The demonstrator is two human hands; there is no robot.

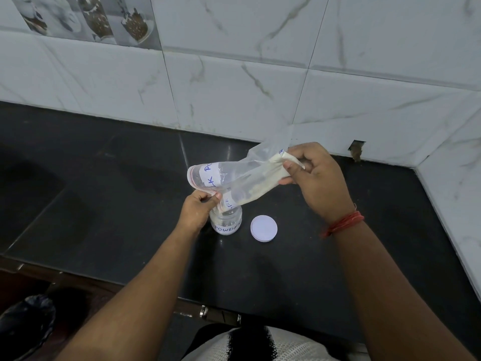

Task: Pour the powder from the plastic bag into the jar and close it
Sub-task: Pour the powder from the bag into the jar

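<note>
A clear plastic bag [242, 178] with a white handwritten label is tilted over a small clear jar [227, 222] labelled POWDER on the black counter. Pale powder lies along the bag's lower fold and runs toward the jar's mouth. My left hand [198, 209] pinches the bag's open zip end right at the jar's rim, hiding the jar's left side. My right hand [316, 175] holds the bag's raised far end, higher and to the right. The jar's white round lid [263, 228] lies flat on the counter just right of the jar.
The black stone counter [117, 183] meets a white marble-tiled wall [234, 82] behind and to the right. The counter's front edge [161, 295] runs near my body. A dark bag-lined bin [26, 324] sits below at the left.
</note>
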